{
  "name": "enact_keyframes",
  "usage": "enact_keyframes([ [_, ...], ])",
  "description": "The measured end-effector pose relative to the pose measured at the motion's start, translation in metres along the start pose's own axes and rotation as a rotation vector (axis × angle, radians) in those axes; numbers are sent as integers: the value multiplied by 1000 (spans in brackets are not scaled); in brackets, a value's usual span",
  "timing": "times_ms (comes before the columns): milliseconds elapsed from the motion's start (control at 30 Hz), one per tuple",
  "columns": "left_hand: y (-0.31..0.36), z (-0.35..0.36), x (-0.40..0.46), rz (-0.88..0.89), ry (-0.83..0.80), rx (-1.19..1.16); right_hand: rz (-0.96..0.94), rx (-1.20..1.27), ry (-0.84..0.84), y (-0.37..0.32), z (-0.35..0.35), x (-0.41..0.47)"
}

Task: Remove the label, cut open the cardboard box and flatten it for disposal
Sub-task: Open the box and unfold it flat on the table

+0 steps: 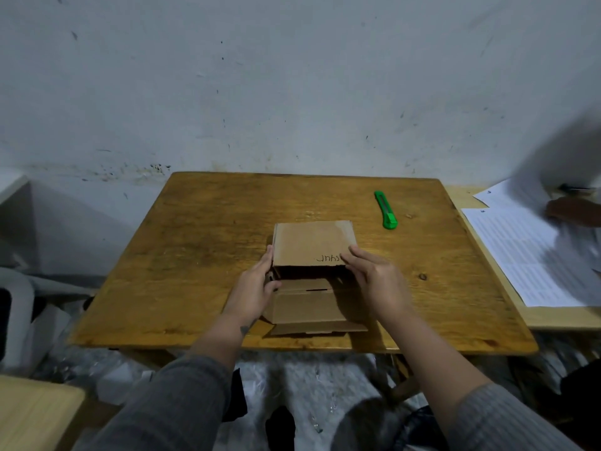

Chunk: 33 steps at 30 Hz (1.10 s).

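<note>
A small brown cardboard box (310,242) stands in the middle of the wooden table (201,236), with handwriting on its top near the right front corner. Its front flap (305,307) is folded down flat toward me, so the inside shows dark. My left hand (257,284) grips the box's left side, thumb at the opening. My right hand (374,281) rests against the right side, fingertips on the top edge by the writing. A green utility knife (386,209) lies on the table behind and right of the box, away from both hands. No label is visible.
The table's back edge sits against a scuffed white wall (292,92). A second, lighter table at the right holds printed paper sheets (520,255), where another person's hand (572,211) moves, blurred. A wooden surface (32,411) is at the lower left.
</note>
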<state>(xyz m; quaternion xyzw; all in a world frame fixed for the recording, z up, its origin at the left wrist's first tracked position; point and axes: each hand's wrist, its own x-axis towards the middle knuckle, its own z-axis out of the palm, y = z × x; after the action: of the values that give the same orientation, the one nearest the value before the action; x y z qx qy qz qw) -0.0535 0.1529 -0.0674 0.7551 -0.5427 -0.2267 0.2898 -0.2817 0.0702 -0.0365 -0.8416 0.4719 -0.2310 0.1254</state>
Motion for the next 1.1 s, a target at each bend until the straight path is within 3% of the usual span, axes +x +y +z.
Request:
enact_keyframes([
  [233,0,1,4,46,-6,39,60,72,16,3,5,3],
  [367,15,2,0,86,121,308,168,118,3,12,10,-7],
  [433,23,1,1,197,156,434,233,173,12,12,13,-10],
  [533,39,5,9,455,30,535,359,283,16,10,15,-10],
  [767,52,25,27,545,-82,499,470,327,68,9,21,-7],
  [1100,50,22,24,642,63,384,376,117,28,13,18,-7],
])
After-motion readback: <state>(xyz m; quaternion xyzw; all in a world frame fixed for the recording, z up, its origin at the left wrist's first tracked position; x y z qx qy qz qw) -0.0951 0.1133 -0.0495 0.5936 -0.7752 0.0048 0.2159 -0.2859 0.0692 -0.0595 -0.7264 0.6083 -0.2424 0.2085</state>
